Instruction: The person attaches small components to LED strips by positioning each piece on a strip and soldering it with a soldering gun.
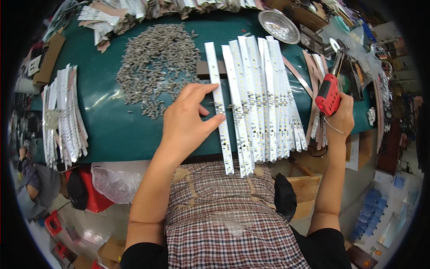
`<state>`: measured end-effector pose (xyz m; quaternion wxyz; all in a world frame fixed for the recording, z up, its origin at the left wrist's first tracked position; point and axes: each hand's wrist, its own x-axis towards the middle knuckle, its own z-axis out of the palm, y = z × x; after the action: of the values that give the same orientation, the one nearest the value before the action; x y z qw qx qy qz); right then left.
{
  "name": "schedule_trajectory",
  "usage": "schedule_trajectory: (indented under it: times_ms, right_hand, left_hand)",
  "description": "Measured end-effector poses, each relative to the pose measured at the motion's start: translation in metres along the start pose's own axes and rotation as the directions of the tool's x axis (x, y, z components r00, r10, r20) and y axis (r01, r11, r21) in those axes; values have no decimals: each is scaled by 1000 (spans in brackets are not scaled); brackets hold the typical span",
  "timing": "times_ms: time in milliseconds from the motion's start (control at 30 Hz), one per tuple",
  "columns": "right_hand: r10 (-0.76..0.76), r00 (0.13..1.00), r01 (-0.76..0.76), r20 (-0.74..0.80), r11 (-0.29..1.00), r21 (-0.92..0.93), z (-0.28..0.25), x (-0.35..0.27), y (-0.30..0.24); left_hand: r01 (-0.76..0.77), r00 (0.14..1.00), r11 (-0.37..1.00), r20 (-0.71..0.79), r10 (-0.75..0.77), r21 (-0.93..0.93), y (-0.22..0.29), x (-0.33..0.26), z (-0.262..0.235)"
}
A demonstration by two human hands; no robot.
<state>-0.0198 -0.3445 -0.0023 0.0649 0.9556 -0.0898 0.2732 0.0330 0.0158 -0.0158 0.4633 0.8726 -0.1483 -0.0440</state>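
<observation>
My left hand (187, 117) reaches over the table with thumb and index finger spread apart. Their tips touch the left edge of a narrow white LED strip board (222, 127), which lies a little apart from the others. To its right, several similar LED strip boards (257, 96) lie side by side, with small metal-legged parts across their middle. My right hand (340, 117) is closed around a red and black pistol-shaped soldering gun (328, 95). Its metal front end points up and away, to the right of the boards.
A large heap of small grey metal-legged parts (156, 62) covers the green table (101, 130) at centre left. More strips (65, 116) are stacked at the far left. A round metal bowl (278, 27) sits at the back. Pinkish strips (313, 74) lie beside the soldering gun.
</observation>
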Motion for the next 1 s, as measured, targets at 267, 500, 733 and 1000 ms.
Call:
schedule_trajectory:
  times_ms: [267,500,733,1000]
  right_hand:
    - [40,994,-33,98,997,-68,28,10,7]
    - [46,993,-37,112,996,-80,30,8,10]
    - [34,996,-27,83,997,-79,32,11,9]
    - [-26,999,27,30,999,-47,35,11,14]
  left_hand:
    - [99,995,972,47,-91,-215,-3,-2,2]
    - [131,991,881,80,-106,-455,11,-2,-2]
    - [30,998,921,60,-7,-388,21,3,27]
    - [-7,1000,978,2,7,-207,22,0,35]
